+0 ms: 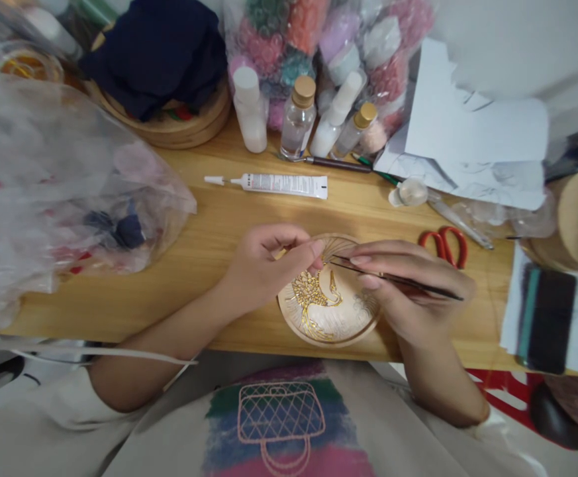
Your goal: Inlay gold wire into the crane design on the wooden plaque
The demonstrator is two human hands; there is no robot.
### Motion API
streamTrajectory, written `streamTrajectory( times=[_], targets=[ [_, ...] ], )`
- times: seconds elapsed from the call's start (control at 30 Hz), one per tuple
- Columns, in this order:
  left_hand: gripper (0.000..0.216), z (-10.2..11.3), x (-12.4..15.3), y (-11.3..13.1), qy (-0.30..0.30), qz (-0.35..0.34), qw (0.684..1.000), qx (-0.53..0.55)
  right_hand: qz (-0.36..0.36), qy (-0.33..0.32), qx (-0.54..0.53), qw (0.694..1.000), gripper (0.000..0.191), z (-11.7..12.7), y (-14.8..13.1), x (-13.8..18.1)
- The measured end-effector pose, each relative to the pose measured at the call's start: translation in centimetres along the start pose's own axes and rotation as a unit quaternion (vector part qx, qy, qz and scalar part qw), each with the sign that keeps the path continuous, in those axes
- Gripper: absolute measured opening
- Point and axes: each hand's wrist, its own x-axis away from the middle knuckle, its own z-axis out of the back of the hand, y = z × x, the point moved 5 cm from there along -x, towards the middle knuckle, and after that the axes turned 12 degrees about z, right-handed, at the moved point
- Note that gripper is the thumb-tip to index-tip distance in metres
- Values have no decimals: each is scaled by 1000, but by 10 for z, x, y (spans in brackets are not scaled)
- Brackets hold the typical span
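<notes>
In the head view, my only one, I find the round wooden disc [353, 319] on the table [196, 248] close in front of the person, a gold-lined bird figure [309, 293] over its left part and fine drawn lines on the pale ground. To work well here, I judge the tweezers [420, 286] want a shallow angle and a light squeeze, steered by small finger movements rather than the whole arm. The gold lines look easy to snag, so I would hold both wrists clear of them and brace the disc against sliding. The right hand [418, 315] is clamped on the tweezers between thumb and fingers; the tips stand slightly apart over the disc, pointing left, and whether anything fine sits between them I cannot tell. The left hand [275, 265] leans over the disc's upper left, thumb and forefinger close; I cannot tell whether they meet or pinch something. The left forearm slants in from the lower left, the right from the lower right with its wrist bent inward, so the fingertips nearly face each other.
</notes>
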Motion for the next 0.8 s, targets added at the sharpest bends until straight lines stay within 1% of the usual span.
streamTrajectory(
  times=[0.13, 0.37, 0.53, 0.7, 0.8],
  targets=[
    [30, 0, 0, 0, 0, 2, 1000, 2, 6, -8, -6, 1000, 39, 0, -1, 0],
    [30, 0, 0, -1, -4, 18, 1000, -2, 3, -12, 3, 1000, 37, 0, -1, 2],
    [30, 0, -1, 1, -9, 2, 1000, 9, 3, -15, 2, 1000, 38, 0, -1, 2],
    [29, -1, -1, 1, -11, -7, 1000, 2, 47, 0, -3, 999, 38, 1, -3, 0],
    [30, -1, -1, 2, -9, -18, 1000, 8, 55, -2, -6, 998, 38, 1, -2, 1]
  ],
)
